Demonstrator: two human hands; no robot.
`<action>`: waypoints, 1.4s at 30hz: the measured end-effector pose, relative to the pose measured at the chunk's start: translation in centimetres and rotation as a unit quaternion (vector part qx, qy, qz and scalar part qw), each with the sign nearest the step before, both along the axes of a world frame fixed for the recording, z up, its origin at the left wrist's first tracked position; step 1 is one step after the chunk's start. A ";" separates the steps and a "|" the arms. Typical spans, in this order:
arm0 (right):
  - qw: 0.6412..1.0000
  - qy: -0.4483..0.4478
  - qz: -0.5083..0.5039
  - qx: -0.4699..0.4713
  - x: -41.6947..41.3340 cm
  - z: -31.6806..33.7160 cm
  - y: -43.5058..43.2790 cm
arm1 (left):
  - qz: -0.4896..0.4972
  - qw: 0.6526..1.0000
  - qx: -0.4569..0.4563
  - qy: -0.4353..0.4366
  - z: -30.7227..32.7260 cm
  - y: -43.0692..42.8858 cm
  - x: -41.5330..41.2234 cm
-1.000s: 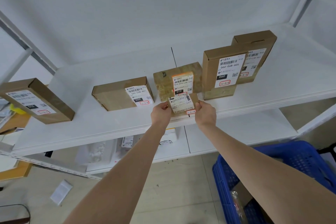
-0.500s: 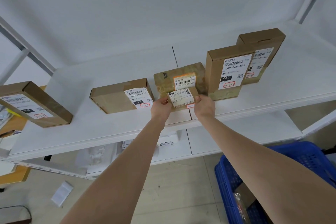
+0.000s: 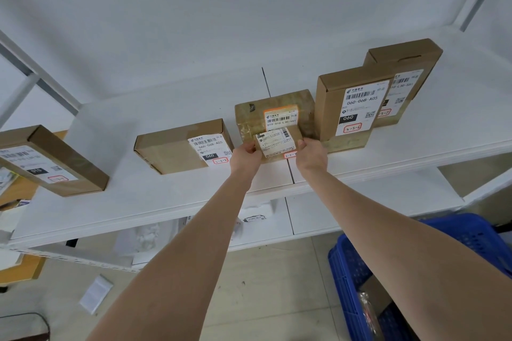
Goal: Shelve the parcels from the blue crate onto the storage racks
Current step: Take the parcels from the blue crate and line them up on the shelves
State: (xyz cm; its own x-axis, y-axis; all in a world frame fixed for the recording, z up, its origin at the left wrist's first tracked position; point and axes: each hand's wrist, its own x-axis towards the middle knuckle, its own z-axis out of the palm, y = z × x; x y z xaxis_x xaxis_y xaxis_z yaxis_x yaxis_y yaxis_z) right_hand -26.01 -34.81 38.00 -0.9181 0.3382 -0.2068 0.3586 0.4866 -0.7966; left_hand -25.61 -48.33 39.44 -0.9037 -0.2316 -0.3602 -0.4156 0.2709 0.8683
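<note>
Small parcel point(image 3: 277, 142), held at its two short ends: my left hand point(image 3: 245, 153) pinches the left end and my right hand point(image 3: 311, 156) pinches the right end, fingers curled round the edges. It sits low over the front part of the white shelf point(image 3: 166, 102), label toward me, just in front of a taped parcel point(image 3: 249, 116). Whether its base already rests on the board, or whether it touches the parcel behind, I cannot tell.

Handling, as I judge it: light, since fingertips alone carry it. The card looks stiff, so the ends should take a pinch without buckling. The paper label is the smoother face, so the bare cardboard ends are the better hold and leave the print readable. Nothing marks it as fragile.

Appearance: a brown box, the smallest in the row, its front nearly covered by a white printed label, with a red-outlined handwritten tag at the lower edge.

Surroundings: to the left a flat box point(image 3: 171, 147) lying on the shelf; to the right a tall box point(image 3: 329, 108) standing upright, another point(image 3: 407, 61) behind it. The blue crate point(image 3: 471, 232) stands on the floor at lower right, below my right forearm, with something in it.
</note>
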 end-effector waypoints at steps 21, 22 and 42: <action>0.997 -0.071 0.005 0.005 3.8 0.5 3.4 | 0.042 0.996 -0.069 -0.041 0.3 -0.6 2.9; 0.997 -0.074 0.005 0.019 4.2 0.7 4.0 | 0.045 0.996 -0.074 -0.031 0.1 -0.4 3.4; 0.994 -0.083 0.027 0.068 10.3 -2.4 35.1 | -0.209 0.961 -0.175 0.039 -2.1 32.7 7.0</action>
